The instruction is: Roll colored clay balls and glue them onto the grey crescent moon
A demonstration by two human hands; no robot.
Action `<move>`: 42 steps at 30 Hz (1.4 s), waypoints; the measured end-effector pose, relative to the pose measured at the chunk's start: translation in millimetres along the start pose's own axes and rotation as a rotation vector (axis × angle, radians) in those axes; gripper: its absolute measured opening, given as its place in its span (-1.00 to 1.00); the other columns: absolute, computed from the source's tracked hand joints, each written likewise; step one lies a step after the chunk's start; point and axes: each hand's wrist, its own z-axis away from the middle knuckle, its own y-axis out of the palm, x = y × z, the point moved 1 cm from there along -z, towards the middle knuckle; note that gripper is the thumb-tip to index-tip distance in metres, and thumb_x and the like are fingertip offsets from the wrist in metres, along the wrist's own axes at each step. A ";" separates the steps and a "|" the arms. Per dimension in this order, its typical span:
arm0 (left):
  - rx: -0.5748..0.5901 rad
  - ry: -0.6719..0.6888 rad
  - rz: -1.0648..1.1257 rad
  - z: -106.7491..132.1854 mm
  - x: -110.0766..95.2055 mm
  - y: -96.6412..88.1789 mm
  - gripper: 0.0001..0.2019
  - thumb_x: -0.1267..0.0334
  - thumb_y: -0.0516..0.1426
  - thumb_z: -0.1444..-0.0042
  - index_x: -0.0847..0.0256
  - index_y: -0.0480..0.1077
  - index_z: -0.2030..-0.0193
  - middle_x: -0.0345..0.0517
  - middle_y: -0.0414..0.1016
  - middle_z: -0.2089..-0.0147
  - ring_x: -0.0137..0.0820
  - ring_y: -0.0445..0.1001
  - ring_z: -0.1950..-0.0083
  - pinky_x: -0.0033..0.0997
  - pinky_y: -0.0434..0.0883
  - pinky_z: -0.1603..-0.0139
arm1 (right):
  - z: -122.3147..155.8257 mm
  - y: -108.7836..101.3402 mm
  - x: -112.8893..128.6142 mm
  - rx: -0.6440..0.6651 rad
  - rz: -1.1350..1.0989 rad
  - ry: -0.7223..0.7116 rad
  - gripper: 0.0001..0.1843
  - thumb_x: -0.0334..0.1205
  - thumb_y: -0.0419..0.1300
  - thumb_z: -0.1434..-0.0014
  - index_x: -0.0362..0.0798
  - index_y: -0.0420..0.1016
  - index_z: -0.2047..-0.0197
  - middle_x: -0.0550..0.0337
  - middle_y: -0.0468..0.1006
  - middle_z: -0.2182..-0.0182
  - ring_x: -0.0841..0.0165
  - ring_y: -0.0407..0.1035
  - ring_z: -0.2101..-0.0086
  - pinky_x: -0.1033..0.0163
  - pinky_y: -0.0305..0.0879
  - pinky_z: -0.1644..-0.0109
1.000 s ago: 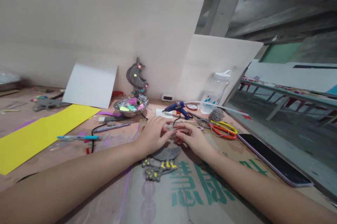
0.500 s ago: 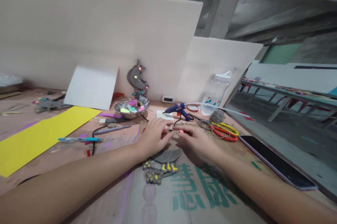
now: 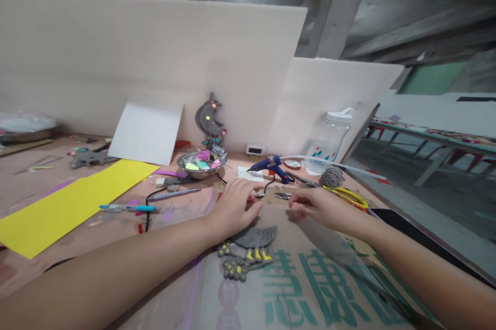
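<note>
Grey craft piece [image 3: 256, 237] just nearside of left fingers [image 3: 247, 187], right fingers [image 3: 301, 198] curled, grips unclear

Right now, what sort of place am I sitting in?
Probably a craft workshop: in view are a blue pistol-shaped glue gun, a round ball of grey yarn and a grey paw-shaped piece with yellow pads.

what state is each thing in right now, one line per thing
left hand: palm down, fingers bent
right hand: fingers curled in
grey and yellow piece: lying flat
glue gun: nozzle pointing left
metal bowl: holding colourful pieces
water bottle: standing, lid on
phone: face up, screen dark
yarn: wound in a ball
yellow sheet: lying flat
blue pen: lying down
white card: leaning
moon ornament: upright
</note>
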 end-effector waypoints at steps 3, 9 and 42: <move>0.002 0.007 0.007 -0.4 0.4 0.0 -0.73 0.26 0.11 -0.15 0.19 0.34 -0.01 -0.05 0.48 0.16 -0.24 0.38 0.06 -0.21 0.27 -0.01 | -2.6 3.0 -5.8 -0.013 0.018 0.010 -0.90 -0.24 0.09 -0.06 -0.05 0.39 0.37 0.20 0.56 0.46 0.34 0.41 0.42 0.32 0.21 0.35; 0.006 0.002 0.020 -0.1 1.8 0.4 -0.69 0.28 0.12 -0.14 0.17 0.33 -0.05 -0.05 0.47 0.14 -0.25 0.39 0.06 -0.21 0.28 -0.01 | -0.6 -1.1 -1.5 -0.024 0.187 -0.039 -0.80 -0.23 0.04 -0.10 -0.06 0.47 0.42 0.19 0.52 0.47 0.34 0.33 0.44 0.30 0.14 0.37; 0.051 -0.170 0.318 2.9 -2.6 -3.2 -0.61 0.11 -0.14 -0.33 0.23 0.21 -0.18 0.01 0.39 -0.15 -0.25 0.37 -0.15 -0.25 0.29 -0.17 | 4.6 7.7 9.7 -0.395 0.251 -0.099 -0.74 -0.07 0.03 -0.27 -0.03 0.45 0.26 0.15 0.53 0.38 0.32 0.38 0.39 0.27 0.19 0.33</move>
